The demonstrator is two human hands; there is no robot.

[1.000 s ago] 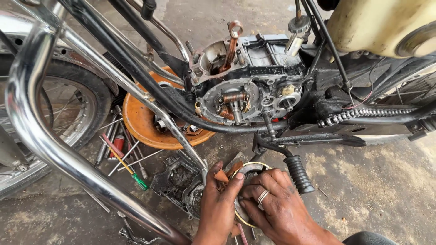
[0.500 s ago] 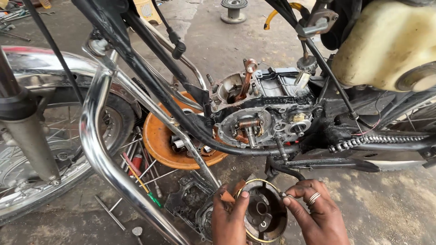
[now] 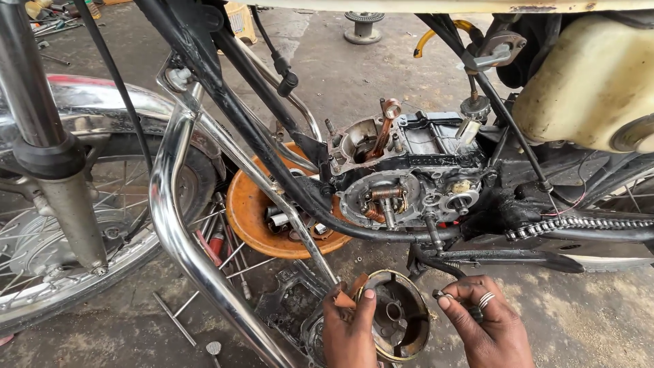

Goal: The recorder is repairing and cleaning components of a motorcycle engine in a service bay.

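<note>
Gripping rim of round flywheel rotor with left hand; pinching small part, right hand, near engine. Removed: side cover, rotor. Exposed: open crankcase, stator coil. Orange tray of parts left, far side. Refitting outstanding.

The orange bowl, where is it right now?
In the head view the orange bowl sits on the ground left of centre, behind the chrome crash bar, beside the open engine and above the left hand.
</note>
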